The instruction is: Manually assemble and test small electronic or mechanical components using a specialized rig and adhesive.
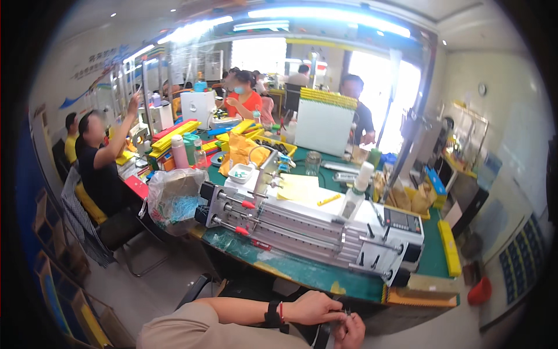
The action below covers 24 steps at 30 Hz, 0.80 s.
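Note:
Low in the picture, in front of the bench, my left hand [313, 307] reaches in from the left, a black band and red cord on its wrist. Its fingers are closed and meet my right hand [350, 333], whose fingers are bent in a pinch. A small dark piece [347, 312] shows at the fingertips of the right hand; its kind is too small to tell. Beyond both hands, on the bench, stands a long metal machine [302, 224] with parallel rails, red-tipped rods and a control panel [402, 220]. My hands are apart from it.
The green-topped bench [232, 244] holds a plastic bag [174, 200], a white dish [240, 173], a white-capped bottle [356, 192], yellow paper [299, 187] and a white box [325, 125]. A person with a raised arm [119, 139] sits at left; others work behind. A chair [125, 232] stands at left.

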Available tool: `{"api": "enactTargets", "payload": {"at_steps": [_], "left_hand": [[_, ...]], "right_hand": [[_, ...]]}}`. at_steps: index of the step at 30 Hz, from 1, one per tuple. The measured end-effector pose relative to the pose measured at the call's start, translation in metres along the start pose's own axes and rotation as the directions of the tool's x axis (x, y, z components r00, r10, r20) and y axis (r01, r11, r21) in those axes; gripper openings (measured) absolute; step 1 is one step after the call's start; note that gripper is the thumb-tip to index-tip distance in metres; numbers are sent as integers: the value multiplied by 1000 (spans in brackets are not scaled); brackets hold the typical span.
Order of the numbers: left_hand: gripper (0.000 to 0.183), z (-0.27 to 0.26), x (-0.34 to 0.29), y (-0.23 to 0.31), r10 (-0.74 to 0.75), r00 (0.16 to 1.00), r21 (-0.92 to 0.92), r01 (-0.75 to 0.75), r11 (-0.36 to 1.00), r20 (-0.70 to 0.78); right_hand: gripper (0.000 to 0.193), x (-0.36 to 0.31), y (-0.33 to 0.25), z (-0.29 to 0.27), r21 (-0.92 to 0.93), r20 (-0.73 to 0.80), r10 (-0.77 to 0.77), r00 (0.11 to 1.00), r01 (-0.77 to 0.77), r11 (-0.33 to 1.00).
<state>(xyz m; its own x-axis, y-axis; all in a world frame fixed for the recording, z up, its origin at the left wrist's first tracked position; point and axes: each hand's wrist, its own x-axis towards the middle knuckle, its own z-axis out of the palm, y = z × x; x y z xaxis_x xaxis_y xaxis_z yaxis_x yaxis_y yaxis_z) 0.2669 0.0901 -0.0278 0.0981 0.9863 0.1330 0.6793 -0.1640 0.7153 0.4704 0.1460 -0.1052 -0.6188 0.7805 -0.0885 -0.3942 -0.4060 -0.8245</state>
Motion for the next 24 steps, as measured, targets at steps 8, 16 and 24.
{"api": "enactTargets", "payload": {"at_steps": [8, 16, 24], "left_hand": [[18, 12, 3, -16, 250, 967, 224, -233, 946, -54], [49, 22, 2, -31, 249, 945, 38, -247, 968, -213], [21, 2, -7, -13, 155, 984, 249, -129, 960, -87]], "right_hand": [[26, -8, -31, 54, -163, -144, -47, 988, 24, 986], [22, 15, -5, -7, -573, 229, -326, 917, 397, 717], [31, 6, -20, 45, 87, -203, -66, 977, 85, 993]]}}
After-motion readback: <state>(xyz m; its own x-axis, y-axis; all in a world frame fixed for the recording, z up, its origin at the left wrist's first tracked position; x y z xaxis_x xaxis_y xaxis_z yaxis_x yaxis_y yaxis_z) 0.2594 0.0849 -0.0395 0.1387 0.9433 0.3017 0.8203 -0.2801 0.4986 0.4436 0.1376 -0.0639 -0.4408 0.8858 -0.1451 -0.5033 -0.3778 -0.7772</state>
